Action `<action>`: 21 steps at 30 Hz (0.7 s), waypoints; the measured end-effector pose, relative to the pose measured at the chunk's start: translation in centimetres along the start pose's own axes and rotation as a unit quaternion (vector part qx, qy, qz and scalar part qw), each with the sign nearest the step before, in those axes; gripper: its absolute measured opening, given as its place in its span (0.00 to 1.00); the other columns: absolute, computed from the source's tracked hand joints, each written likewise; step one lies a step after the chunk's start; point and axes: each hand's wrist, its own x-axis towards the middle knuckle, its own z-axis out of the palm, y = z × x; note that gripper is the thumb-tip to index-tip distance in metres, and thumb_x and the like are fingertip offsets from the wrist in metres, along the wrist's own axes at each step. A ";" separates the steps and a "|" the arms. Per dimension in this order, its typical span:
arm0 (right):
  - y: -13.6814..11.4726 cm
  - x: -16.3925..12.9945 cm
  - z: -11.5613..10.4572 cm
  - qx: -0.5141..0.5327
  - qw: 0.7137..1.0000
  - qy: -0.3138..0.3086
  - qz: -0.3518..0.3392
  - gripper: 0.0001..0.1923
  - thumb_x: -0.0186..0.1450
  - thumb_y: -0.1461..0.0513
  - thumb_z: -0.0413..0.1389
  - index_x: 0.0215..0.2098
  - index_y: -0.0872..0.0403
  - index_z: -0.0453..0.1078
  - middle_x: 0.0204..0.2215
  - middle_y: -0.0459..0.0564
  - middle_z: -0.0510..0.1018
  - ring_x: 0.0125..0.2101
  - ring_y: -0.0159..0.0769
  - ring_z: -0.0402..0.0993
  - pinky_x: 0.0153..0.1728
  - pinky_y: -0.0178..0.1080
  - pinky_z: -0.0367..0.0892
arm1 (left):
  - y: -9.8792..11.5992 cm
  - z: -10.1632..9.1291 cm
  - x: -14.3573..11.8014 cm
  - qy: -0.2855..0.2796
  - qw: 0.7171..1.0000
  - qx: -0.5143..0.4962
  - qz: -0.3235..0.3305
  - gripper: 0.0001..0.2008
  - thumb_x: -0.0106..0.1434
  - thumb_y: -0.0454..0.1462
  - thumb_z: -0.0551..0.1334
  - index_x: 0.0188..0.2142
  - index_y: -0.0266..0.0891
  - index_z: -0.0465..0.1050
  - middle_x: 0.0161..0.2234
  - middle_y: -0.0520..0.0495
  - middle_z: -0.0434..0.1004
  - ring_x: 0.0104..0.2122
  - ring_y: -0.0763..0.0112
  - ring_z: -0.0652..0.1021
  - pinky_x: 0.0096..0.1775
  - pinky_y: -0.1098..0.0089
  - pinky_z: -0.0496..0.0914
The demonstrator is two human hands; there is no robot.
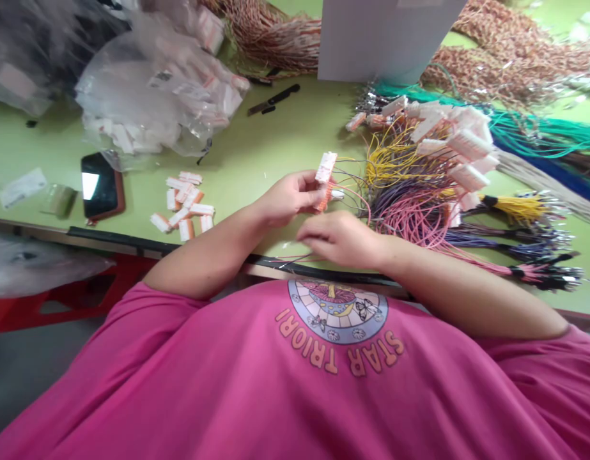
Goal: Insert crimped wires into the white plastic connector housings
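At a green worktable (275, 147), the left hand (287, 198) is pinching a small white connector (326, 169) while the right hand (340, 239), fingers curled, is drawing a thin pink wire (295, 259); the light, rigid housing looks best gripped by its sides.

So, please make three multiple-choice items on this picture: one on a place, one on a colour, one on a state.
1. Where does the phone lie?
A. on the green table, left of the loose connectors
B. on the white box
C. in the plastic bag

2. What colour are the wires nearest the right hand?
A. green
B. pink
C. white

3. What does the left hand do?
A. lies flat
B. holds a white connector
C. holds the phone

Answers: 1 A, the phone lies beside the connector pile; 2 B, pink wires run beside it; 3 B, its fingers close on the connector.
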 end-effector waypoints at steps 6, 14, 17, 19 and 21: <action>2.9 -2.2 -1.8 -0.100 0.958 0.241 0.118 0.11 0.64 0.63 0.53 0.33 0.56 0.79 0.28 0.49 0.80 0.29 0.32 0.71 0.35 0.36 0.64 | 0.3 0.0 0.0 -0.027 0.997 -0.052 -0.041 0.25 0.50 0.45 0.77 0.43 0.35 0.75 0.33 0.49 0.79 0.26 0.79 0.75 0.33 0.73 0.71; 2.9 -2.4 -1.4 -0.179 0.942 0.240 0.155 0.14 0.65 0.62 0.52 0.35 0.56 0.80 0.28 0.50 0.80 0.27 0.34 0.70 0.34 0.37 0.62 | 0.6 0.2 -0.3 -0.023 0.996 -0.071 -0.049 0.26 0.48 0.43 0.77 0.43 0.35 0.75 0.31 0.52 0.77 0.25 0.81 0.75 0.32 0.74 0.72; 2.8 -2.3 -1.5 -0.202 0.942 0.198 0.182 0.15 0.66 0.61 0.50 0.34 0.56 0.79 0.28 0.51 0.80 0.28 0.35 0.70 0.34 0.37 0.61 | 0.2 0.2 -0.2 -0.020 0.997 -0.064 -0.038 0.26 0.47 0.43 0.78 0.42 0.36 0.75 0.31 0.52 0.77 0.25 0.81 0.75 0.30 0.75 0.72; 2.6 -2.0 -1.8 -0.214 0.941 0.161 0.208 0.15 0.66 0.62 0.50 0.32 0.56 0.78 0.27 0.52 0.79 0.28 0.35 0.69 0.34 0.37 0.59 | 0.0 0.1 0.0 -0.015 0.998 -0.053 -0.023 0.26 0.46 0.43 0.78 0.42 0.36 0.74 0.31 0.52 0.77 0.25 0.81 0.75 0.31 0.75 0.72; 2.2 -1.5 -2.3 -0.198 0.943 0.132 0.234 0.15 0.66 0.62 0.50 0.29 0.57 0.76 0.25 0.51 0.77 0.26 0.34 0.67 0.33 0.38 0.58 | -0.2 0.1 0.1 -0.005 0.999 -0.037 -0.001 0.27 0.45 0.43 0.79 0.42 0.36 0.74 0.31 0.53 0.77 0.26 0.80 0.76 0.31 0.75 0.73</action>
